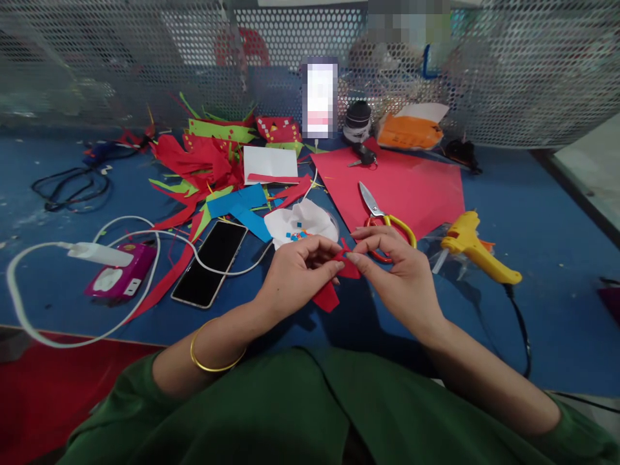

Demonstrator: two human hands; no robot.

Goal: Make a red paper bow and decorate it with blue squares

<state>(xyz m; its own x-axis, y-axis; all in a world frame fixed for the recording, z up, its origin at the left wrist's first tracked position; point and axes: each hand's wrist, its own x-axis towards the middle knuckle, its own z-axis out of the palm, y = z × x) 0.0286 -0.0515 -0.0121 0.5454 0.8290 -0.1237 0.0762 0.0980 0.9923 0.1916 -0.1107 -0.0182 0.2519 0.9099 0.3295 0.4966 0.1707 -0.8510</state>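
A small red piece (327, 297) is held between both hands above the table's front part. My left hand (303, 271) pinches it from the left, with the fingers curled behind it. On the right, my right hand (400, 274) has its thumb and index finger closed on the piece's upper edge, where a tiny blue bit (345, 254) shows. Just beyond the hands lies crumpled white paper (310, 219) with small blue and orange bits on it. Scissors (372, 201) with red and yellow handles lie behind my right hand.
A yellow glue gun (477, 248) with a black cord lies at right. Left are a dark phone (210, 263), a purple box (121, 274) with white cable, and red and green scraps (194, 161). A red sheet (416, 187) lies behind; mesh (116, 58) borders the back.
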